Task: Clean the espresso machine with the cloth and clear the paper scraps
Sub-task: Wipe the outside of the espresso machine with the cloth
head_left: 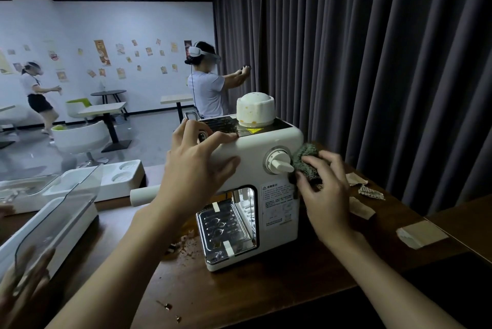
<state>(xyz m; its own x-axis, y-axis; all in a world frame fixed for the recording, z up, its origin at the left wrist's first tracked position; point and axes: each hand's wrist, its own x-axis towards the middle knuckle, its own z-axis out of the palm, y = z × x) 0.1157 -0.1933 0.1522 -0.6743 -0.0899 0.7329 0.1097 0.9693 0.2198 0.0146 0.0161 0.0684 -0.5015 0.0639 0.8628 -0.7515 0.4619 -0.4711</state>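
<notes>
White boxy espresso machine (255, 176) near the middle of the dark brown wooden table (266, 288), shiny drip tray at the bottom front, stained round cap on top. Left hand (194, 166) spread wide and flat on the upper front corner, fingers over the top edge, likely holding the machine steady; holding nothing else. Right hand (323, 190) at the machine's right side, fingers curled around a bunched dark green fuzzy cloth (304, 160), pressed up against the side wall just beside the white turning knob (279, 163). Cloth touching the machine; wiping step under way, by the look of it. Torn brown paper scraps (358, 207) flat on the table to the right of the machine and a little behind the right hand, near it, with one bigger tan piece (420, 234) farther right, close to the table edge. Right hand much nearer to the scraps than the left, so probably the one to gather them. Small brown crumbs (186, 244) on the table in front of the drip tray too. Scraps not yet cleared.
</notes>
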